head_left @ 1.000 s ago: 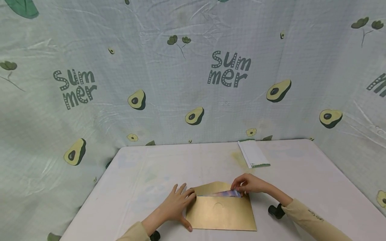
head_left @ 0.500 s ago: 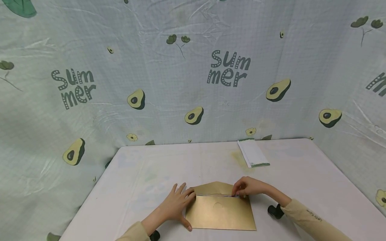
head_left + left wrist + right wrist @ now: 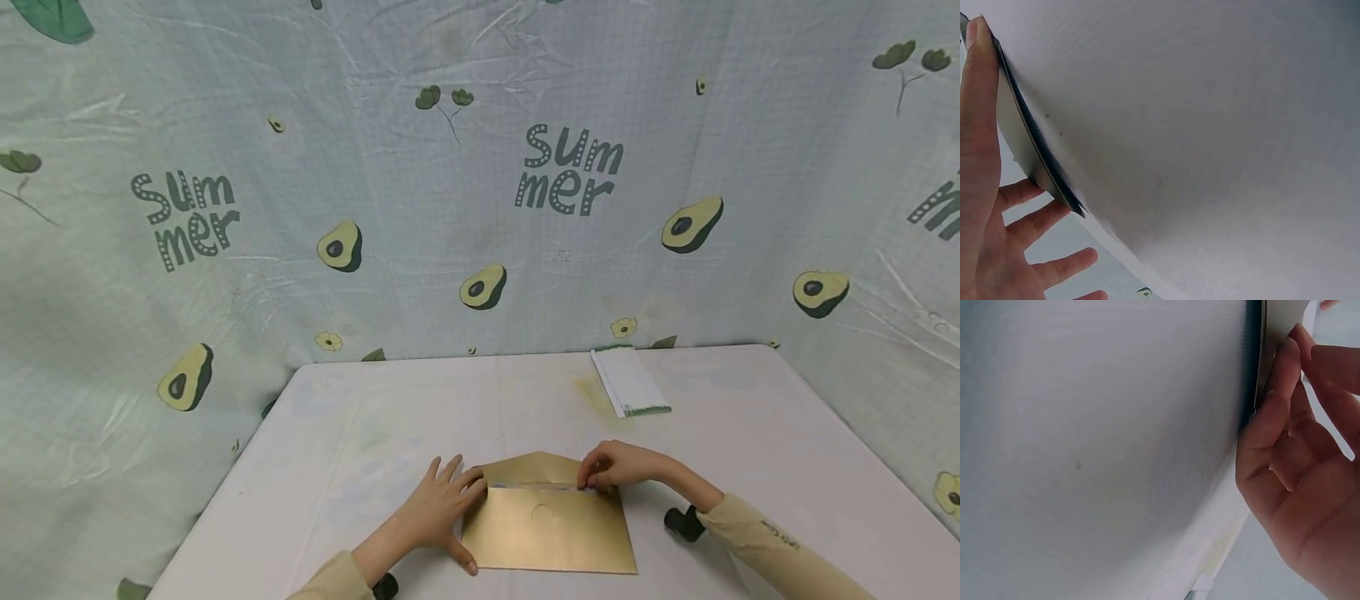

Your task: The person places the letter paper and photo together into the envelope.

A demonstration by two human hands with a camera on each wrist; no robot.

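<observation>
A gold envelope lies on the table, its pointed flap laid back on the far side. Along its mouth shows the thin bluish edge of a card, the rest of which is hidden inside. My left hand is spread over the envelope's left edge, thumb at the near corner and fingertips by the mouth. In the left wrist view that hand's fingers are mostly straight. With bent fingers, my right hand pinches the card's edge at the right end of the mouth.
A white pad-like packet with green ends lies at the back right of the white table. Behind the table hangs a pale cloth printed with avocados. Dark wrist cameras sit under both forearms.
My right hand has moved down slightly, and the card has sunk from showing a purple-blue corner to a thin edge at the mouth. My left hand has stayed put.
</observation>
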